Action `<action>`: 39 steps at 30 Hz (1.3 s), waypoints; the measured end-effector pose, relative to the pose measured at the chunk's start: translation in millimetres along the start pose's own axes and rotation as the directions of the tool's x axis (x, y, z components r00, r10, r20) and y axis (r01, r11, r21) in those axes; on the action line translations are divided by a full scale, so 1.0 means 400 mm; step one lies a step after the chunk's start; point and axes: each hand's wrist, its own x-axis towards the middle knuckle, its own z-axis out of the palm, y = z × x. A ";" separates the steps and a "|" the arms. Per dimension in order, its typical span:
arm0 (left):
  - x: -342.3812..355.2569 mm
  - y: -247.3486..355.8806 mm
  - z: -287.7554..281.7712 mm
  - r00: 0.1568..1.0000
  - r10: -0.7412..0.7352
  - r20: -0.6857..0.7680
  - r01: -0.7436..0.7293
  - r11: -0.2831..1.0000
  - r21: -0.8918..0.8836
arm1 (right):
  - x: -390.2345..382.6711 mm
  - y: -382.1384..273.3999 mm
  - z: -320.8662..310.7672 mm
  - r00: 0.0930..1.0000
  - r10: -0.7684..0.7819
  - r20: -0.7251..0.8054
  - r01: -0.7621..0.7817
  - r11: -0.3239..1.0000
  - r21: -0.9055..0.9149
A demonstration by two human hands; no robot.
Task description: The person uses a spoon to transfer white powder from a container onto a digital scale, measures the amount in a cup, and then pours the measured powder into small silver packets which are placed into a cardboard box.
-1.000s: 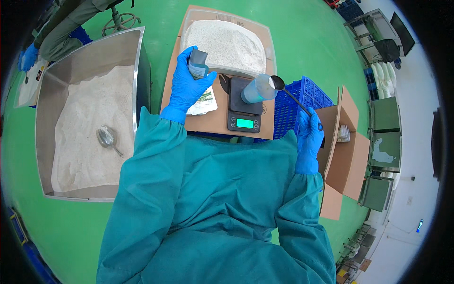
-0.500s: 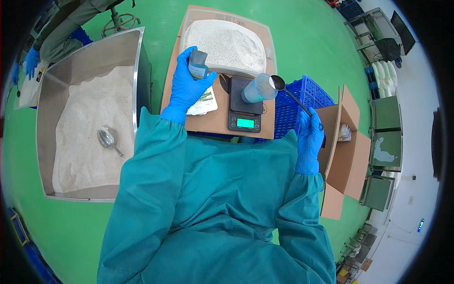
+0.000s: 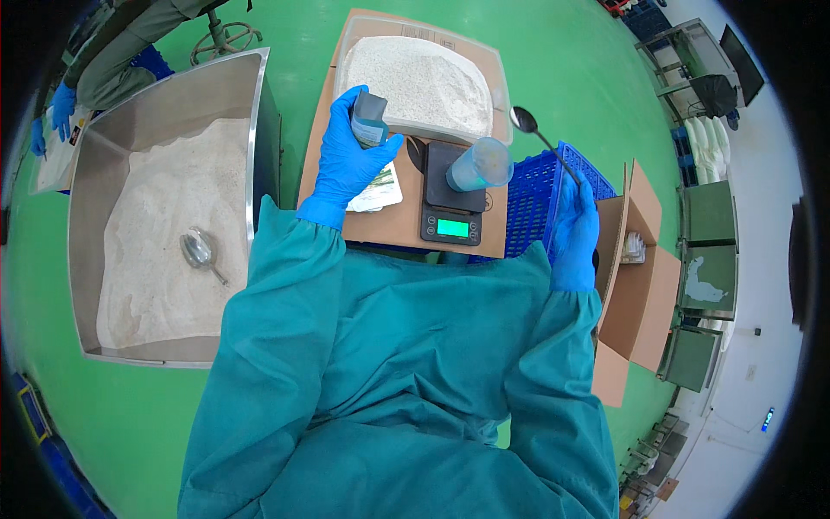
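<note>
In a blue glove, my left hand point(image 3: 341, 169) is closed around a small grey pouch with a pale label point(image 3: 369, 121), held over the near left corner of the tub. My right hand point(image 3: 575, 233), also gloved, grips the handle of a long black spoon point(image 3: 525, 121). The spoon's bowl is raised to the right of a translucent plastic cup point(image 3: 481, 166), apart from it. That cup stands on a black digital scale point(image 3: 454, 199) with a lit green display. Flat printed packets point(image 3: 380, 190) lie below my left hand. A dark rounded object point(image 3: 415, 154) beside the scale is partly hidden.
A clear tub point(image 3: 500, 65) of white granules sits on the cardboard surface point(image 3: 406, 229). At left stands a metal bin point(image 3: 164, 93) of pale powder with a metal scoop point(image 3: 199, 249). A blue crate point(image 3: 527, 212) and an open carton point(image 3: 653, 303) are at right. Another person point(image 3: 151, 39) is at far left.
My right hand has drawn the spoon up and away from the cup, so its bowl now hangs clear of the rim. My left hand still holds the pouch in nearly the same place.
</note>
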 end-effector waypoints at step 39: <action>-0.044 0.011 0.069 0.984 0.104 0.147 -0.114 0.992 0.057 | -0.025 0.281 0.106 0.923 -0.108 0.370 0.344 0.667 -0.661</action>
